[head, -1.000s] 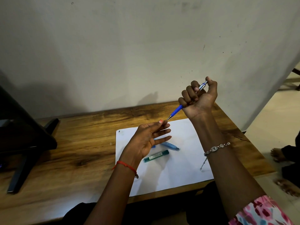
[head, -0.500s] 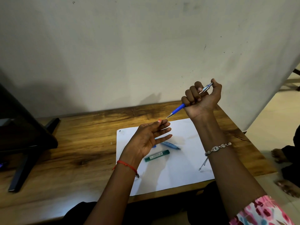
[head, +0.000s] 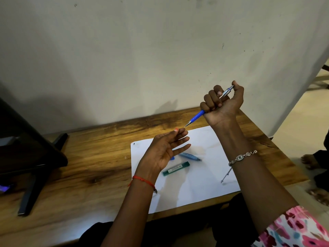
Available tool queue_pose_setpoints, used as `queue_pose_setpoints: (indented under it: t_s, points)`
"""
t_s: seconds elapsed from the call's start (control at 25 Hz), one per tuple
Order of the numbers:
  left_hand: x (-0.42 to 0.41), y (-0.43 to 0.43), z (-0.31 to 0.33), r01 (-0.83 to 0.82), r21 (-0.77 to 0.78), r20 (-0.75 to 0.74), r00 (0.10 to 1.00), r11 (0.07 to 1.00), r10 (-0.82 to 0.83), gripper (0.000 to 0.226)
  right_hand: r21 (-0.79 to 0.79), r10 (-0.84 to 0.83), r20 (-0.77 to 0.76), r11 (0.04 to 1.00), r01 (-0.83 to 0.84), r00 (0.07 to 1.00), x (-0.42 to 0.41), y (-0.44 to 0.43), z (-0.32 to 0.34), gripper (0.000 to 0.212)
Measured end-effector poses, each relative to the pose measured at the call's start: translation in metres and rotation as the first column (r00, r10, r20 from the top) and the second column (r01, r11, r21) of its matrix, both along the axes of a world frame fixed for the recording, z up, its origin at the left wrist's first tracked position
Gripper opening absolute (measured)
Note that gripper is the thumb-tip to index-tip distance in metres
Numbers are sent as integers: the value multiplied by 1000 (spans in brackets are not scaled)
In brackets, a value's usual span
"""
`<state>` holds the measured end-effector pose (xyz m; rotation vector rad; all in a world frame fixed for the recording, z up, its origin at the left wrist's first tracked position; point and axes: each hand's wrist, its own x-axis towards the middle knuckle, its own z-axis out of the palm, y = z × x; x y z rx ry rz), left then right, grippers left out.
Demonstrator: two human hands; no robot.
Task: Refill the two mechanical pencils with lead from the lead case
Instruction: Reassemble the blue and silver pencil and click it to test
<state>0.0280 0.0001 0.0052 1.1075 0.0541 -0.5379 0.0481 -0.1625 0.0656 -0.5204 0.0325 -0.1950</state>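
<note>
My right hand [head: 223,102] is raised above the table in a fist around a blue mechanical pencil [head: 196,116], thumb on its silver top end, tip pointing down-left. My left hand [head: 165,150] hovers palm-up just below that tip, fingers spread and holding nothing; the tip ends a short way above my fingertips. A second, light blue mechanical pencil [head: 190,156] lies on the white sheet of paper [head: 204,175], partly hidden by my left fingers. The green lead case [head: 175,168] lies on the paper just in front of it.
The paper rests on a wooden table [head: 92,157] against a pale wall. A black monitor stand [head: 35,166] occupies the left side. The table's right edge drops to the floor, where another person's feet [head: 315,175] show.
My right hand with the blue pencil has shifted slightly right and up, so the tip sits a little farther from my left fingertips. The pencil and case on the paper have not moved.
</note>
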Motion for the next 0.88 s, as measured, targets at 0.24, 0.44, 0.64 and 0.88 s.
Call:
queue_pose_setpoints:
  t_s: [0.24, 0.44, 0.64, 0.88]
  points:
    - [1, -1, -1, -3, -5, -3, 1000, 1000, 3, 23, -11, 20, 9, 1000, -20, 1000, -2, 1, 0, 57]
    - [-1, -2, 0, 8, -1, -2, 1000, 1000, -8, 22, -7, 15, 18, 1000, -15, 1000, -1, -1, 0, 57]
    - [0, 0, -1, 5, -13, 3, 1000, 1000, -5, 21, 19, 6, 15, 1000, -6, 1000, -2, 2, -1, 59]
    - [0, -2, -1, 6, 0, -7, 1000, 1000, -6, 21, 41, -4, 13, 999, 3, 1000, -4, 2, 1, 59]
